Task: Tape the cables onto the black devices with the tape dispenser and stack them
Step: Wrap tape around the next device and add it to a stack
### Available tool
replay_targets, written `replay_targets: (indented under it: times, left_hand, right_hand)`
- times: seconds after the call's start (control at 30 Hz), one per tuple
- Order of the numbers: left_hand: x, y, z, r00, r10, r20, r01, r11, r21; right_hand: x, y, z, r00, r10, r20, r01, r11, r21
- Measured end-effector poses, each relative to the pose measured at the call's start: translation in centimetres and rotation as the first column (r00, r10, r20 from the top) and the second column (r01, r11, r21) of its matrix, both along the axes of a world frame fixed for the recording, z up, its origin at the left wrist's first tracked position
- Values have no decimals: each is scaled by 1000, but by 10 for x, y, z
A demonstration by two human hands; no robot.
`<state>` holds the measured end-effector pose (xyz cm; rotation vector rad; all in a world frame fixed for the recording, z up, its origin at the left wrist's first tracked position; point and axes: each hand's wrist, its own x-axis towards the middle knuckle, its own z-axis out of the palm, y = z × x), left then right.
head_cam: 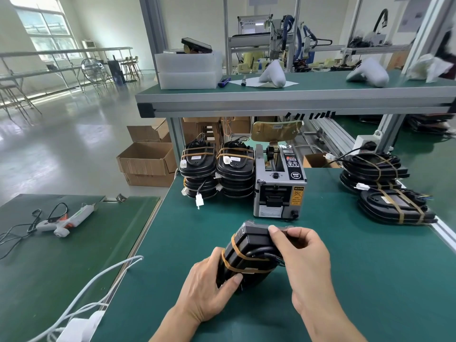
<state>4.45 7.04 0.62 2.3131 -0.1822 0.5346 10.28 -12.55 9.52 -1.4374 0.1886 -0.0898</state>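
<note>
Black devices sit in two stacks (217, 169) at your 11 o'clock, on the green table (345, 267). At 12 o'clock stands the tape dispenser (280, 183). You hold one taped black device (246, 255) close in front: your left hand (209, 294) grips its side, and your right hand (303, 255) pinches its top.

Two bare forearms, left hand (209, 290), right hand (306, 262), sleeveless

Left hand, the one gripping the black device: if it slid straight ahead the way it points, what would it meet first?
The left hand points up and right, so probably the grey boxy tape dispenser, after bare green mat. The taped black device it holds would arrive first. Depth is uncertain.
</note>
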Motion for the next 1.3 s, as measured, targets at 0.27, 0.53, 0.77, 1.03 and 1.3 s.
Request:
replay_targets:
  times: [0.27,0.53,0.77,1.03,1.3]
  left_hand:
    - [2,1,-3,1000,-8,-3,8,1000,7]
    - [3,1,-2,1000,-18,4,17,1000,24]
    - [4,1,-2,1000,-11,-3,11,1000,10]
    - [6,1,0,999,34,-36,-36,997,-61]
    - [10,4,6,986,89,-138,-132,930,-342]
  right_hand:
    - [3,-8,-9,1000,26,12,-26,998,56]
    - [9,-19,-19,990,119,72,-114,991,-74]
    - [12,-22,-22,968,220,123,-215,975,-49]
    - [22,-30,-50,914,398,82,-401,916,23]
    - [28,-4,-85,838,541,-70,-546,835,-74]
